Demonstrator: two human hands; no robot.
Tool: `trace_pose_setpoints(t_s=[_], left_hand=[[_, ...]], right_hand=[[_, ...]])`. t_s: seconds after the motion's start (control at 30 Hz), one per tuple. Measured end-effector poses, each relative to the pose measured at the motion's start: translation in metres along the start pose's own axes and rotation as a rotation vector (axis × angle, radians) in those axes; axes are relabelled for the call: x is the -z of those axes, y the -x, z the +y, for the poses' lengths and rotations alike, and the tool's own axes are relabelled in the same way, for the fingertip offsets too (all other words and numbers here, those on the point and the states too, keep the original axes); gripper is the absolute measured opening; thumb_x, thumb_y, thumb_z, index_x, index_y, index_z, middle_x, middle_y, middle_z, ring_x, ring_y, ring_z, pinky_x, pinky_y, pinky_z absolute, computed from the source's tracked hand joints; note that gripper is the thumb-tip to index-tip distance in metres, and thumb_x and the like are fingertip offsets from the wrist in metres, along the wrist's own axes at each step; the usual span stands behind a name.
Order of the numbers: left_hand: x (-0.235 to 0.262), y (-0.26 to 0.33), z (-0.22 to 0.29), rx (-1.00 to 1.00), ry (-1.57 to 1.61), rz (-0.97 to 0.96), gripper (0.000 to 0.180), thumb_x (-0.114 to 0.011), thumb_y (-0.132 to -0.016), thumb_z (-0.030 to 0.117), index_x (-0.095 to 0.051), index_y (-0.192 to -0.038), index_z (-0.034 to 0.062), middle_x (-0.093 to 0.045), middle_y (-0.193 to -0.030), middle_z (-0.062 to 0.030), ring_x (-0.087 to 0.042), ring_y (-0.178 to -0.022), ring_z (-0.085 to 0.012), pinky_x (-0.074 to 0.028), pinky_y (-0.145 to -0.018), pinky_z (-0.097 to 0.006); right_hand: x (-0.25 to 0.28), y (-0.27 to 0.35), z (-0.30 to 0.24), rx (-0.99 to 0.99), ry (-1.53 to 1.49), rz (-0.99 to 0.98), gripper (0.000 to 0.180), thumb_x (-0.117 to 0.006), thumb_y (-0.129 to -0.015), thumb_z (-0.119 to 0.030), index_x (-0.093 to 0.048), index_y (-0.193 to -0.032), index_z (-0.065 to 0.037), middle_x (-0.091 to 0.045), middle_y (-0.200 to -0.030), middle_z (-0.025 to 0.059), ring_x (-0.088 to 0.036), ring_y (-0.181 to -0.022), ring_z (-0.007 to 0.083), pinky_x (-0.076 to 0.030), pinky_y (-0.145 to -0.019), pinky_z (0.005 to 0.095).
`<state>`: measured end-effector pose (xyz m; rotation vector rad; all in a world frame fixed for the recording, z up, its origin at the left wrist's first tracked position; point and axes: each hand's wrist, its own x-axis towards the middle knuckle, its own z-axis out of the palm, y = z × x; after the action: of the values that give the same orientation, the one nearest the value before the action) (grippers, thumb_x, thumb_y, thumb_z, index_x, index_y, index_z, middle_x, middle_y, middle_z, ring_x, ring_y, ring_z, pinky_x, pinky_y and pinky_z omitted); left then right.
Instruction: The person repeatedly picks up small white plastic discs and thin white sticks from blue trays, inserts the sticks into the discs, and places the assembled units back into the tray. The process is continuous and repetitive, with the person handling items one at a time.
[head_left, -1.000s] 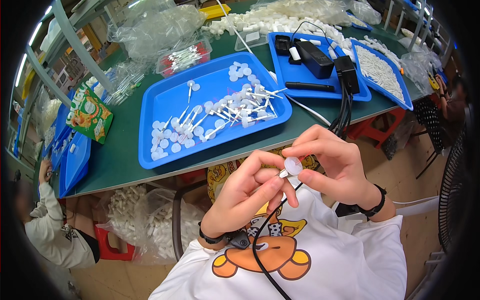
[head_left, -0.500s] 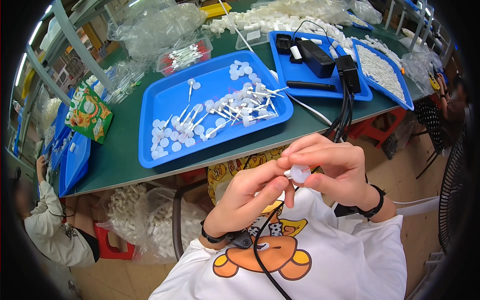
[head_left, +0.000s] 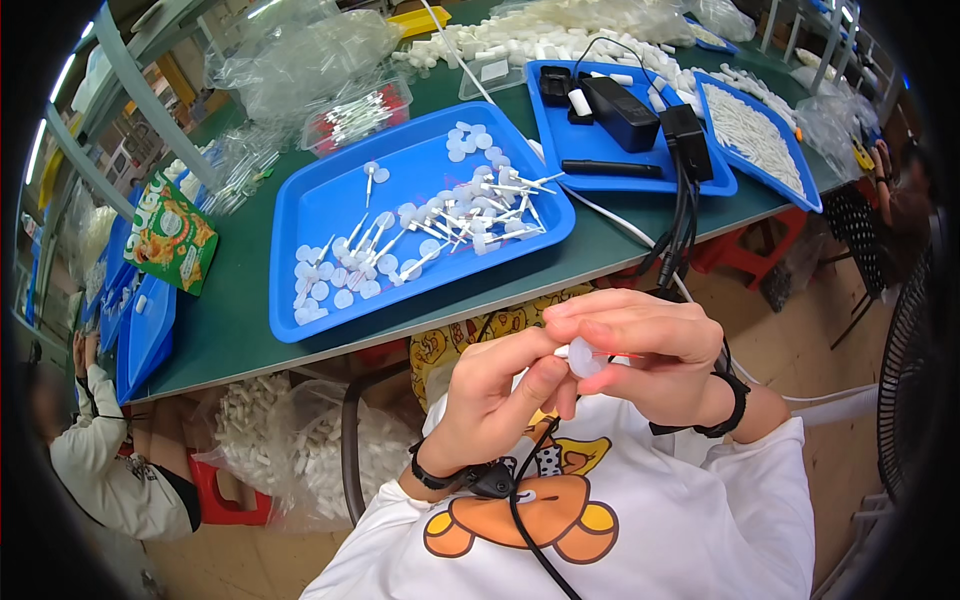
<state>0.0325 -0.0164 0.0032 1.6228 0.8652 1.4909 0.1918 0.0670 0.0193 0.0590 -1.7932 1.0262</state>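
Note:
In front of my chest, both hands work on one small piece. My left hand (head_left: 500, 390) pinches a short white stem (head_left: 562, 351), most of it hidden by the fingers. At the stem's end sits a round translucent disc (head_left: 587, 357). My right hand (head_left: 665, 355) has its thumb and fingers closed at the disc's right side, where a thin red strand (head_left: 618, 355) runs between them. Beyond the hands, a blue tray (head_left: 330, 190) on the table holds many similar discs, some with white stems (head_left: 415, 262) and red strands.
A second blue tray (head_left: 700, 180) carries a black power adapter (head_left: 618, 112) and cables. Another tray (head_left: 812, 190) holds white sticks (head_left: 748, 130). A green snack bag (head_left: 170, 232) stands at left. A fan (head_left: 905, 380) is at right; people sit on both sides.
My hands have shifted slightly left with the piece. The disc has turned, and the red strand now shows more clearly at its right.

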Motion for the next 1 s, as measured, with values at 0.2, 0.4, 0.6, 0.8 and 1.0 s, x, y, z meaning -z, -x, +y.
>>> trace_pose_setpoints(t_s=[0.2,0.4,0.6,0.8,1.0], left_hand=[[-0.003,0.004,-0.006,0.097,0.268,-0.003,0.032,-0.045,-0.1,0.013,-0.053,-0.124,-0.0069,-0.057,-0.068,-0.0032,-0.052,-0.058,-0.0075,-0.042,-0.054,-0.021],[-0.001,0.003,-0.013,0.179,0.486,-0.044,0.031,-0.046,-0.1,0.016,-0.055,-0.119,-0.007,-0.057,-0.068,-0.003,-0.053,-0.06,-0.0079,-0.042,-0.056,-0.021],[-0.012,-0.004,-0.006,0.011,0.01,0.136,0.028,-0.051,-0.098,0.019,-0.061,-0.096,-0.0068,-0.057,-0.062,-0.0038,-0.055,-0.053,-0.009,-0.041,-0.05,-0.02],[-0.013,-0.006,-0.003,0.001,-0.086,0.169,0.028,-0.05,-0.099,0.018,-0.061,-0.093,-0.0073,-0.06,-0.065,-0.006,-0.057,-0.053,-0.0104,-0.043,-0.051,-0.021],[0.005,-0.004,-0.007,0.099,0.328,-0.005,0.025,-0.046,-0.095,0.008,-0.059,-0.109,-0.0076,-0.066,-0.09,-0.0125,-0.062,-0.08,-0.0142,-0.045,-0.064,-0.024]], right_hand=[[0.009,-0.005,0.001,-0.034,-0.002,-0.099,0.037,-0.075,-0.071,0.005,-0.067,-0.107,0.003,-0.068,-0.107,0.0186,-0.066,-0.101,0.0296,-0.054,-0.084,0.0343],[0.013,-0.005,0.004,-0.05,0.068,-0.12,0.036,-0.078,-0.07,-0.002,-0.069,-0.105,0.0,-0.068,-0.102,0.0213,-0.066,-0.101,0.0329,-0.055,-0.082,0.0372],[0.011,-0.004,-0.002,-0.151,0.075,-0.068,0.035,-0.077,-0.07,0.001,-0.069,-0.104,0.001,-0.068,-0.102,0.0206,-0.066,-0.101,0.0326,-0.055,-0.085,0.0382],[0.012,-0.003,0.002,-0.095,0.09,-0.063,0.032,-0.073,-0.077,0.001,-0.068,-0.109,-0.001,-0.064,-0.115,0.0196,-0.069,-0.087,0.0211,-0.057,-0.073,0.0291],[0.01,-0.003,-0.001,-0.408,-0.293,-0.08,0.03,-0.064,-0.085,0.003,-0.063,-0.115,0.002,-0.059,-0.124,0.0195,-0.066,-0.084,0.0153,-0.055,-0.069,0.0253]])
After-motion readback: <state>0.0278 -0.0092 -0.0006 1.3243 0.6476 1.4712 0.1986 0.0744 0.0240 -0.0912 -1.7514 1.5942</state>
